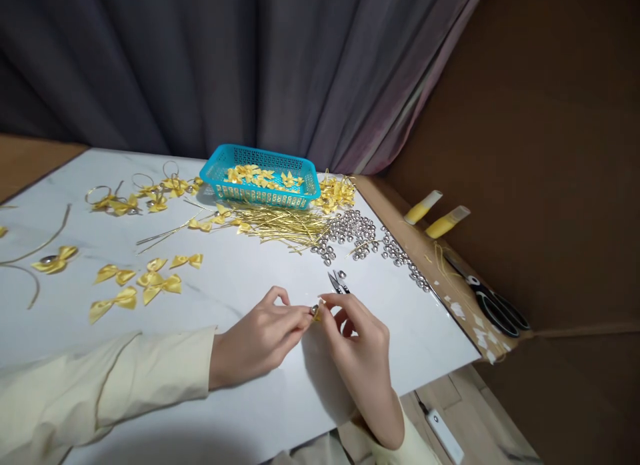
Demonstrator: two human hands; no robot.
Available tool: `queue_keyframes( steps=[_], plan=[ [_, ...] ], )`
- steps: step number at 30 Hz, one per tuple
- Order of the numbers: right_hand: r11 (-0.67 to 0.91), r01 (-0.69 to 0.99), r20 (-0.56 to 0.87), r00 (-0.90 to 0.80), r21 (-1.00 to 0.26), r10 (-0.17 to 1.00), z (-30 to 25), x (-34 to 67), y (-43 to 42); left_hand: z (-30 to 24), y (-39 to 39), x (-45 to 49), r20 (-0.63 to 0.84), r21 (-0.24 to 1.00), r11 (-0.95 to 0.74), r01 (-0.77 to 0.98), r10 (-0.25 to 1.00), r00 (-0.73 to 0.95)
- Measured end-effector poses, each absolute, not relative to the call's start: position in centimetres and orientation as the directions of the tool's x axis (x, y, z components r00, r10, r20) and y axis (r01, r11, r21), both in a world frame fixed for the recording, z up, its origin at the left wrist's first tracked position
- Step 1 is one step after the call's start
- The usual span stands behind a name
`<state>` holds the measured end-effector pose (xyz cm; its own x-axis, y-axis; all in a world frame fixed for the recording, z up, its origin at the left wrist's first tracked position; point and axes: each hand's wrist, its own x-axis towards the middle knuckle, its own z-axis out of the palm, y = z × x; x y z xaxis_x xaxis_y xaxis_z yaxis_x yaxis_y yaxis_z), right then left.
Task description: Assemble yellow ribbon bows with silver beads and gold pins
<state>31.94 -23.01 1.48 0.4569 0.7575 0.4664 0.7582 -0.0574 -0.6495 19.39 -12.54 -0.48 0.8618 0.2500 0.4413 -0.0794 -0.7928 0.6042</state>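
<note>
My left hand and my right hand meet over the white table, fingertips pinched together. Between them sits a small silver bell with a bit of yellow ribbon. Both hands grip this little piece. A small pair of snips lies on the table just beyond my right fingers. Loose yellow bows lie to the left of my left hand.
A blue basket of yellow bows stands at the back. Gold wire pins and silver bells are heaped in front of it. Black scissors and two yellow tubes lie on the brown board to the right.
</note>
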Motion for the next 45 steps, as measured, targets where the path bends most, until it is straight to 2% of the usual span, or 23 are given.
queue_keyframes(
  steps=[4, 9, 23, 30, 33, 39, 42, 45],
  plan=[
    [-0.118, 0.742, 0.389, 0.471, -0.660, 0.792, 1.9, 32.4, -23.0, -0.4, -12.5, 19.3, 0.466, 0.589, -0.800, -0.112, 0.223, 0.856],
    [-0.126, 0.755, 0.375, 0.455, -0.643, 0.808, 2.0, 32.5, -23.4, -0.3, -12.5, 19.2, 0.513, 0.543, -0.827, -0.143, 0.193, 0.836],
    [0.011, 0.921, 0.503, 0.203, -0.390, 0.840, 1.7, 31.8, -24.5, -0.8, -12.5, 19.4, 0.580, 0.521, -0.839, -0.156, 0.214, 0.786],
    [0.106, 0.946, 0.568, 0.092, -0.306, 0.818, 1.3, 31.2, -24.5, -0.7, -12.6, 19.5, 0.539, 0.590, -0.799, -0.119, 0.281, 0.794],
    [0.123, 0.939, 0.559, 0.083, -0.320, 0.825, 1.0, 31.0, -24.4, -0.5, -12.7, 19.5, 0.473, 0.643, -0.764, -0.048, 0.348, 0.809],
    [0.139, 0.874, 0.515, 0.139, -0.466, 0.846, 0.8, 31.3, -24.4, -0.4, -12.8, 19.5, 0.354, 0.751, -0.660, 0.012, 0.419, 0.836],
    [0.157, 0.884, 0.541, 0.121, -0.440, 0.832, 1.0, 31.5, -24.4, -0.3, -12.8, 19.4, 0.363, 0.737, -0.676, 0.002, 0.398, 0.843],
    [0.162, 0.915, 0.594, 0.099, -0.369, 0.799, 0.9, 31.7, -24.2, -0.3, -12.7, 19.3, 0.407, 0.659, -0.752, -0.032, 0.321, 0.855]
  ],
)
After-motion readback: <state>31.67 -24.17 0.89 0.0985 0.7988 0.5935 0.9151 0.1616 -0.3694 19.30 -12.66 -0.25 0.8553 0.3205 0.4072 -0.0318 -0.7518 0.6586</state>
